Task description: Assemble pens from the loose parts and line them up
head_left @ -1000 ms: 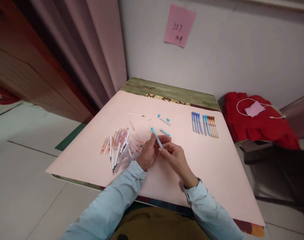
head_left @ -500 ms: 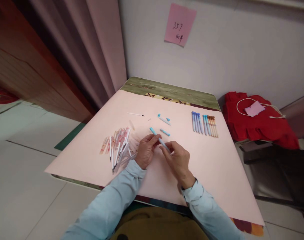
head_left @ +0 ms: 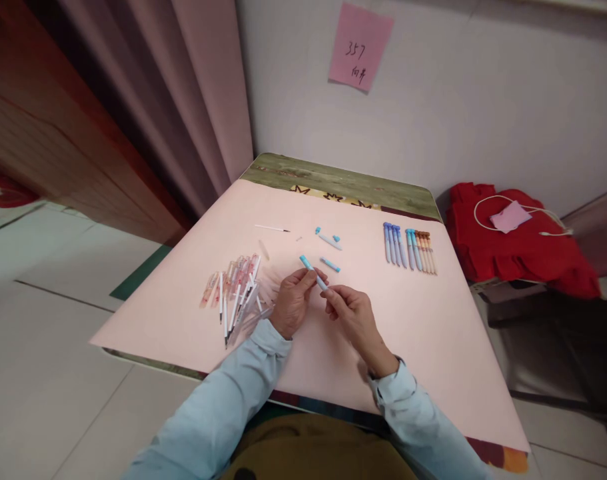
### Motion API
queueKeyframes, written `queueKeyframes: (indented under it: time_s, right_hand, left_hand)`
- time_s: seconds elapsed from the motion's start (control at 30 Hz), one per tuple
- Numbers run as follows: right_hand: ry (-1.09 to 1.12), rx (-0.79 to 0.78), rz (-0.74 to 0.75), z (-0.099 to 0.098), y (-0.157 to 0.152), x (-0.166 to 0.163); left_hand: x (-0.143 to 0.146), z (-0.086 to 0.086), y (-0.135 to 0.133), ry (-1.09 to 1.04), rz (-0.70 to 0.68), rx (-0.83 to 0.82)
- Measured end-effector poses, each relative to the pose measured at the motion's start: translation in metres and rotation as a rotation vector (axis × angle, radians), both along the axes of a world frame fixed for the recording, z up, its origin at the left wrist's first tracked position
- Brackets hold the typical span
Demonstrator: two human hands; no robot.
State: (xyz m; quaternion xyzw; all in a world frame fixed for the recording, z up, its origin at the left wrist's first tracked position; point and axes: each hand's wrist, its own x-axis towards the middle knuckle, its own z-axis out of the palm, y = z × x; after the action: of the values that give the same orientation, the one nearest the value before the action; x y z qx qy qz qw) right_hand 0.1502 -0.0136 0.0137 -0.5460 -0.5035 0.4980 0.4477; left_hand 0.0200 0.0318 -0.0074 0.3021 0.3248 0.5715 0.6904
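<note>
Both hands meet over the middle of the pink sheet (head_left: 433, 347) on one blue-capped pen (head_left: 309, 268). My left hand (head_left: 294, 301) pinches its upper half, cap end pointing up and left. My right hand (head_left: 352, 315) grips the lower end with closed fingers. A loose blue pen part (head_left: 330, 265) lies just beyond the hands. Two more small blue parts (head_left: 328, 239) lie farther back. A pile of pink barrels and white refills (head_left: 237, 288) sits left of my left hand.
A neat row of finished blue and orange pens (head_left: 409, 248) lies at the back right. A single white refill (head_left: 272, 229) lies at the back left. A red cloth (head_left: 518, 243) with a white cable sits right of the table. A pink note (head_left: 360, 45) hangs on the wall.
The right hand slid out along the pen to the right, then came back in toward the left hand. The pen's cap end stays pointing up and left.
</note>
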Motion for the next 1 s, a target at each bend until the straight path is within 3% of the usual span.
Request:
queueKeyframes:
  time_s: [0.17,0.37,0.6,0.77,1.0]
  right_hand:
    - [0.199,-0.129,0.105,-0.003,0.007,0.005]
    - [-0.248,0.111,-0.002,-0.002,0.004,0.006]
    - [-0.555,0.312,-0.111,-0.010,0.002,-0.004]
    - [-0.532,0.405,-0.111,-0.014,0.003,-0.005]
    - [-0.488,0.402,-0.035,-0.013,0.000,-0.003]
  left_hand:
    - [0.002,0.003,-0.002,0.043,0.041,-0.007]
    - [0.002,0.013,-0.005,0.051,0.160,-0.056]
    - [0.003,0.016,-0.016,0.301,0.251,0.060]
    - [0.002,0.015,-0.021,0.348,0.265,0.101]
    - [0.003,0.007,-0.019,0.290,0.177,-0.024]
